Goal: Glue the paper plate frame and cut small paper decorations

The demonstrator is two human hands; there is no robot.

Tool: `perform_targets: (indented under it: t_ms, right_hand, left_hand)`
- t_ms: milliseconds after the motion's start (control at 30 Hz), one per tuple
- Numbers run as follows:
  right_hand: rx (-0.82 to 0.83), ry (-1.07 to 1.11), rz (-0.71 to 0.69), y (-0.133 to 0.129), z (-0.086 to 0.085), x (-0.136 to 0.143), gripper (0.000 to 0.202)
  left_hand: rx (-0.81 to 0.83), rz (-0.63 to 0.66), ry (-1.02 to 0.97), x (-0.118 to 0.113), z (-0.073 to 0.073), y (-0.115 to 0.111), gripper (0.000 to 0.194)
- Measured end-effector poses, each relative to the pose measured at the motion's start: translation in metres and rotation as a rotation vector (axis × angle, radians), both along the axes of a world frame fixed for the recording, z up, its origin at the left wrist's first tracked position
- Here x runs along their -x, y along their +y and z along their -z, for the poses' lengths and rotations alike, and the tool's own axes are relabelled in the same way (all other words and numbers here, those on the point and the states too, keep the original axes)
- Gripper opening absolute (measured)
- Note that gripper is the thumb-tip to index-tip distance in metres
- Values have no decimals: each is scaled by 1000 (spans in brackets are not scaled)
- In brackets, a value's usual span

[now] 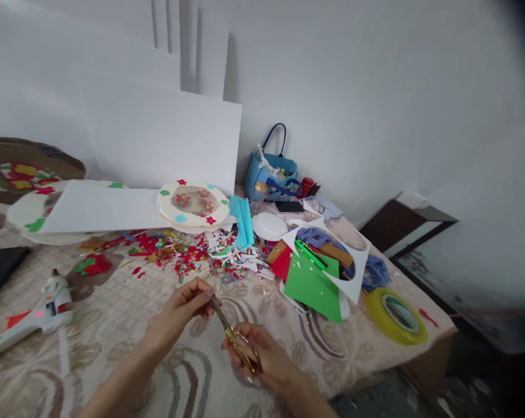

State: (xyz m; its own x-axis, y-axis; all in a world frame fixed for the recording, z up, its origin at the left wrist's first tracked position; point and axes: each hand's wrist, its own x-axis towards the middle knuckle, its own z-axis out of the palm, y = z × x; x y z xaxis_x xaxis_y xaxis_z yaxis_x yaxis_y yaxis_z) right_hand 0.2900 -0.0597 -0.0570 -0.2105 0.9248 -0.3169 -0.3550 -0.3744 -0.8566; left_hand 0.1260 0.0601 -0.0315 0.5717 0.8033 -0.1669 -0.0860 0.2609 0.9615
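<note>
On my feed, the scissors [230,333] sit above the tablecloth [193,380], long axis slanting, tip pointing forward-left. The left hand [193,298] pinches the blade end; the right hand [265,351] grips the handles. I judge this as handling; cutting would need the left fingers off. Paper scraps [188,253] lie beyond.

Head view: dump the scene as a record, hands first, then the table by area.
left hand: fingers on the blade end of the scissors
right hand: holds the gold handles
scissors: held between both hands, above a patterned cloth
beyond hands: pile of coloured paper scraps
picture left: glue gun, small red light showing
picture right: green sheet, yellow tape roll
back: blue bag, large white panel
unclear: whether the blades are fully closed
</note>
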Motion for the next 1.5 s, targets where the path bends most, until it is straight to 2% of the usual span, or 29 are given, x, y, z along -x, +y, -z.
perform_targets:
  t_ms: [133, 200, 300, 433, 533, 667, 867, 1067, 1267, 1500]
  right_hand:
    - [3, 34, -45, -3, 1, -5, 45]
    - [-20, 55, -62, -6, 3, -7, 45]
    - [-47, 57, -36, -12, 4, -9, 41]
    - [-67, -12, 39, -16, -1, -12, 41]
    - [-82, -114, 107, -16, -4, -15, 44]
    - [-94, -193, 184, -15, -5, -17, 46]
    - [-148, -285, 239, -17, 0, -19, 41]
    - [-194, -313, 301, -20, 5, -22, 35]
    - [-220, -399, 337, -23, 12, -15, 30]
    - [-334, -701, 307, -21, 8, -19, 18]
  left_hand:
    - [52, -133, -47, 2, 0, 5, 26]
    - [-4, -219, 12, 6, -2, 10, 27]
    - [-245, -251, 259, 13, -2, 17, 31]
    - [-618, -275, 768, 20, -3, 19, 29]
    - [-678, -274, 1080, 22, -8, 20, 30]
    - [-658, -221, 1249, 25, -12, 22, 41]
    - [-707, -258, 1067, 30, -2, 25, 16]
    - [-684, -252, 999, 27, 4, 25, 31]
    - [-689, -279, 724, 24, 10, 28, 24]
    - [-690, -262, 802, 22, 10, 23, 37]
